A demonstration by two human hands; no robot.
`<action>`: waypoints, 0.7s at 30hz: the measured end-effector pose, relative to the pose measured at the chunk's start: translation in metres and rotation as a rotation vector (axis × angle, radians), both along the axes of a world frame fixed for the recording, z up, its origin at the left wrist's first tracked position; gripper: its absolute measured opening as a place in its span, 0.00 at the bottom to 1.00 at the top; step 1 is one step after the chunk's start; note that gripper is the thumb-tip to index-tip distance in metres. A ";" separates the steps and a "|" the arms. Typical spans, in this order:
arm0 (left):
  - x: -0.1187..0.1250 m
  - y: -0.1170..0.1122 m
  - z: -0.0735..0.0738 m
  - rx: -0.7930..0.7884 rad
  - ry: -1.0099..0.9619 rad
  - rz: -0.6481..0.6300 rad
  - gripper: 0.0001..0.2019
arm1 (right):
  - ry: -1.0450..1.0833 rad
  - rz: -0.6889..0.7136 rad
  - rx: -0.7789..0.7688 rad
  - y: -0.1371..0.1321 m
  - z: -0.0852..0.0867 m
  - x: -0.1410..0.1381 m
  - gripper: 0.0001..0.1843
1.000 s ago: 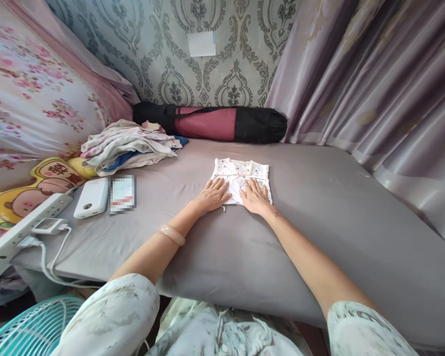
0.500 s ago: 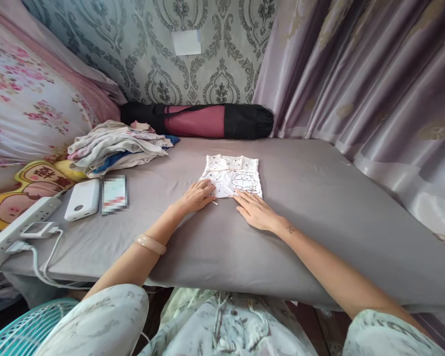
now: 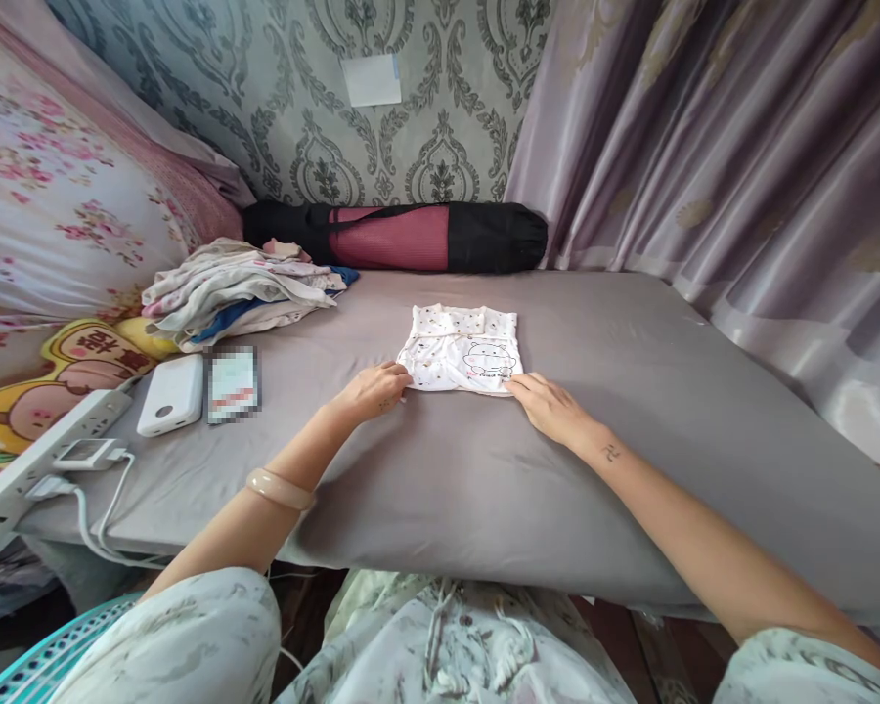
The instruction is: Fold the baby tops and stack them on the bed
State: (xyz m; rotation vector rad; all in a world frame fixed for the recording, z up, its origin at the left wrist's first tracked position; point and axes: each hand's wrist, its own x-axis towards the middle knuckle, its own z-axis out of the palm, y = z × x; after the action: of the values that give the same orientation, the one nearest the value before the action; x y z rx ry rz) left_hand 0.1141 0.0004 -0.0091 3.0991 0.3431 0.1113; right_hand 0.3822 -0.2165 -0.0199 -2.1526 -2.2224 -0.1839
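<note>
A small white garment lies folded on the grey sheet in front of me, with a dotted band folded across its far side and a cartoon animal face with lettering printed at its right. My left hand is closed at the near left corner of the garment, fingertips pinching its edge. At the opposite near corner my right hand pinches the cloth between thumb and fingers, just below the printed face. The undersides of the pinched corners are hidden.
A heap of clothes lies at the back left, before a black and red rolled bag along the wall. Nearer on the left are a white power bank, a blurred packet, and a power strip with cables. Curtains hang right.
Both hands have moved apart, from lying flat on the garment's near part to its two near corners, where the fingers have closed. The near edge now shows between them.
</note>
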 end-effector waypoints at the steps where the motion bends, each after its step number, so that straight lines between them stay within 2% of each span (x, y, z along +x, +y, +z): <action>1: 0.003 -0.001 0.002 0.016 0.018 0.005 0.11 | -0.022 -0.003 -0.013 0.001 0.001 -0.001 0.25; 8: 0.018 0.004 0.004 0.101 -0.007 0.068 0.16 | -0.057 -0.058 -0.024 0.010 0.005 -0.005 0.27; 12: 0.019 0.010 -0.001 0.001 -0.109 0.153 0.18 | -0.008 -0.071 0.019 0.013 0.006 -0.002 0.24; 17: 0.015 0.014 -0.007 -0.117 -0.234 0.091 0.15 | 0.010 -0.082 0.073 0.017 0.001 0.002 0.20; 21: 0.014 0.011 -0.005 -0.037 -0.188 0.070 0.17 | 0.033 -0.050 0.119 0.018 -0.005 0.004 0.20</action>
State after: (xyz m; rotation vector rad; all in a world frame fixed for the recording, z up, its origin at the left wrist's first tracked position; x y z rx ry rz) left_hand 0.1279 0.0118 -0.0137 3.0084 0.4415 0.3894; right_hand 0.3864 -0.1984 -0.0245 -2.1346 -2.0847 -0.2732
